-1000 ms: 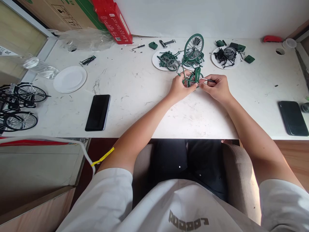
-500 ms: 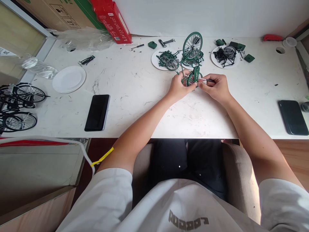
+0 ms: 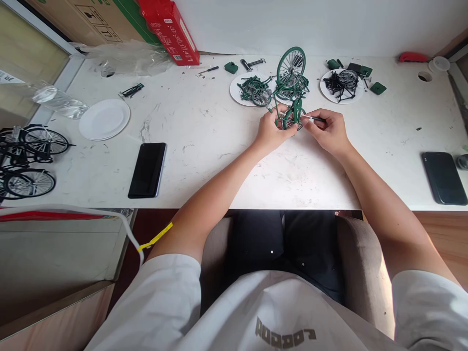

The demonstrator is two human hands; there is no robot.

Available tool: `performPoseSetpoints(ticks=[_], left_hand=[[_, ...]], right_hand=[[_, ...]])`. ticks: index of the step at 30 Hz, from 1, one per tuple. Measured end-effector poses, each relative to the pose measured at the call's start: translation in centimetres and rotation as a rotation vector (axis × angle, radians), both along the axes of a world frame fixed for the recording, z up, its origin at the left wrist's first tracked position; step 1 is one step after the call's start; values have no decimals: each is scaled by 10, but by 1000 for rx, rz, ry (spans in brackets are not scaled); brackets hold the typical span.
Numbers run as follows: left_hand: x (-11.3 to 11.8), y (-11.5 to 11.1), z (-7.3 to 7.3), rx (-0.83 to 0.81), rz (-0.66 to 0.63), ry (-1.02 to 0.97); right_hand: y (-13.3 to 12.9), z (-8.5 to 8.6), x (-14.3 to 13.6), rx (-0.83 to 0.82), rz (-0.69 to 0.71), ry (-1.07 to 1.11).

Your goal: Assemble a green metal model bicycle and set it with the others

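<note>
My left hand is closed around the lower wheel end of a green model bicycle, whose other wheel stands up away from me. In my right hand is a small screwdriver with a dark handle, gripped between thumb and fingers. Its thin tip points left and meets the bicycle near the green cover by the lower wheel; the exact contact spot is too small to make out. Behind the bicycle, white plates hold green bicycle parts, partly hidden by the raised wheel.
A plate of black parts sits back right, near green pieces. Left are a white plate, a phone and black model bicycles. Another dark phone lies far right. A red box stands against the wall.
My right hand and the screwdriver have shifted very slightly, with the fingers moving a little on the handle. The bicycle's raised wheel has tipped marginally left. My left hand keeps its hold.
</note>
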State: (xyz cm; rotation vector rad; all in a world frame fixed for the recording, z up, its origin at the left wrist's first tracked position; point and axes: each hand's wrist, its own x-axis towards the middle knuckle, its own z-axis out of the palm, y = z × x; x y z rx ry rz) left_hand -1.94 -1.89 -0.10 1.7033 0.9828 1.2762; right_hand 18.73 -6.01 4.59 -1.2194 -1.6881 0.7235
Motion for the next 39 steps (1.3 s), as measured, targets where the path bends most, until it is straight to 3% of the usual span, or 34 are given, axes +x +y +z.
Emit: performPoseSetpoints(ticks=[5, 10, 22, 39], left_hand=[[0, 1, -2, 18, 23, 14], [-1, 1, 1, 23, 102, 66], [-4, 3, 3, 19, 254, 115], [-5, -2, 11, -8, 236, 137]], right_hand=[[7, -8, 3, 79, -74, 37], [4, -6, 2, 192, -145, -34], [-8, 3, -6, 121, -201, 62], [-15, 10, -12, 96, -159, 99]])
